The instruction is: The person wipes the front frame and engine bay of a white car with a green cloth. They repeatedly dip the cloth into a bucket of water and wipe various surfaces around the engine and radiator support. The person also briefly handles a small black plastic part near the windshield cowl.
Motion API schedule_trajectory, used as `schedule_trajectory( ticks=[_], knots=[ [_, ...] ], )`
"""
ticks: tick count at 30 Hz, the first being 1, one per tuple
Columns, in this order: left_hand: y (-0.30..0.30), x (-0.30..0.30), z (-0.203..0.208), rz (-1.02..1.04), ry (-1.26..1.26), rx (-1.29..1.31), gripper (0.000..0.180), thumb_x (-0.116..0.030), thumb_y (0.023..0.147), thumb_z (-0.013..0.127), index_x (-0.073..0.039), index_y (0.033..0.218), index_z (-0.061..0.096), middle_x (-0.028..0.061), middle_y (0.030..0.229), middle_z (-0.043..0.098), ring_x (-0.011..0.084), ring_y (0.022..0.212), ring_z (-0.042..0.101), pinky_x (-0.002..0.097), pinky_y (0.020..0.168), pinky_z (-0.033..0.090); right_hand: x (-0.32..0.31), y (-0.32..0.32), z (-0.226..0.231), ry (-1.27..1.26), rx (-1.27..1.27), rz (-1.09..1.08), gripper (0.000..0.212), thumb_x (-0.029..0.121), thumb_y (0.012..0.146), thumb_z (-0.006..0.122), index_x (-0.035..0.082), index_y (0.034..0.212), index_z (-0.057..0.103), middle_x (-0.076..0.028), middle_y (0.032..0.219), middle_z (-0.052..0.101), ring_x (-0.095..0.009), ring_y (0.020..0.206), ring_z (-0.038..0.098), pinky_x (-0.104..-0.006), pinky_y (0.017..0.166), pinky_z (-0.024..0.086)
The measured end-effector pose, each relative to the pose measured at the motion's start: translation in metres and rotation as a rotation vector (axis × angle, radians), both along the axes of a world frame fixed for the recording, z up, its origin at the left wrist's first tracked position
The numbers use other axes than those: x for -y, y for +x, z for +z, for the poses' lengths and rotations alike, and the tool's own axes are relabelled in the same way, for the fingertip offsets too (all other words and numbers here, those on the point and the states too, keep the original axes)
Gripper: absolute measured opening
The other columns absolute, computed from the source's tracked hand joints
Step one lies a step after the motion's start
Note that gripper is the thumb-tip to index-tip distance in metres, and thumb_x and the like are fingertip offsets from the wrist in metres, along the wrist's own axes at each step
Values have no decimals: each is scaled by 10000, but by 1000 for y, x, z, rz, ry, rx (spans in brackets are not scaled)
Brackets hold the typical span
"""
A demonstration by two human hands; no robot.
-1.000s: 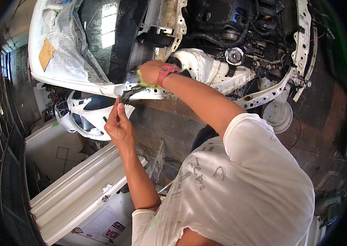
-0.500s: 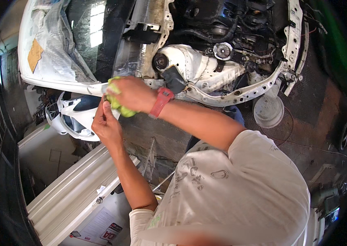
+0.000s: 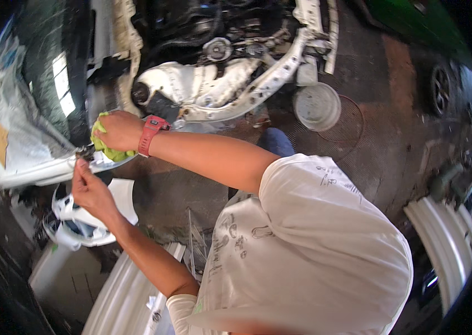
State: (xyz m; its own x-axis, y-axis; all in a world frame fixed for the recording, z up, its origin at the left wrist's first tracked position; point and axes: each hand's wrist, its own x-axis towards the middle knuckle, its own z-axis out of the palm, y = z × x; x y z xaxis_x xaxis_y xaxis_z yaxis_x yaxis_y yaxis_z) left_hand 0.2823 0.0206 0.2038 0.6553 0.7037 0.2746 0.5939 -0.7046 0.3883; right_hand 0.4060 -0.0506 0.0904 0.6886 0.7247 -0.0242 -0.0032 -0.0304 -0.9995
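A yellow-green cloth [image 3: 101, 146] is bunched in my right hand [image 3: 123, 130], whose fingers are wrapped round it. It sits at the lower corner of the windshield [image 3: 40, 72] of a white car. Just left of and nearer than the cloth, my left hand [image 3: 92, 194] has its thumb and fingertips pinched together. A small dark piece [image 3: 84, 152] shows at these fingertips, beside the white pillar edge [image 3: 40, 171]; its kind is not clear, nor whether the fingers grip it. A red watch [image 3: 152, 134] is on my right wrist.
Right of my hands lies the uncovered engine bay [image 3: 208, 33] with its white inner fender [image 3: 202, 84]. A whitish bucket [image 3: 317, 107] and a thin red hose [image 3: 361, 131] are on the floor. White body parts [image 3: 120, 200] and a ribbed panel [image 3: 127, 290] lie nearer, at lower left.
The view has swung right, so car and hands appear farther left. My hands remain by the windshield corner. My left fingertips are now farther from the cloth, and the dark piece shows between.
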Motion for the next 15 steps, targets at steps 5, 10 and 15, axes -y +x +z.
schedule_trajectory(
  ticks=[5,10,15],
  knots=[
    [-7,0,-12,-11,6,31,454,-350,1116,638,9,1383,718,221,1198,788,282,1094,749,379,956,554,163,8,-44,678,-733,-178,648,600,1084,579,45,1417,602,-150,1261,726,-260,1117,732,-457,941,622],
    [-39,31,-60,-138,61,516,468,-281,1123,623,16,1476,542,205,1443,618,326,1256,628,410,1045,511,417,-65,-47,664,-642,-886,615,421,1043,748,48,1496,565,-142,1443,667,-307,1286,687,-499,1087,581],
    [-62,94,-131,-513,38,223,487,-290,1067,703,-28,1457,576,193,1482,578,387,1411,502,507,1208,362,570,-164,-56,669,-474,-1354,580,397,1092,622,30,1532,530,-210,1482,627,-393,1306,655,-602,1133,529]
  ],
)
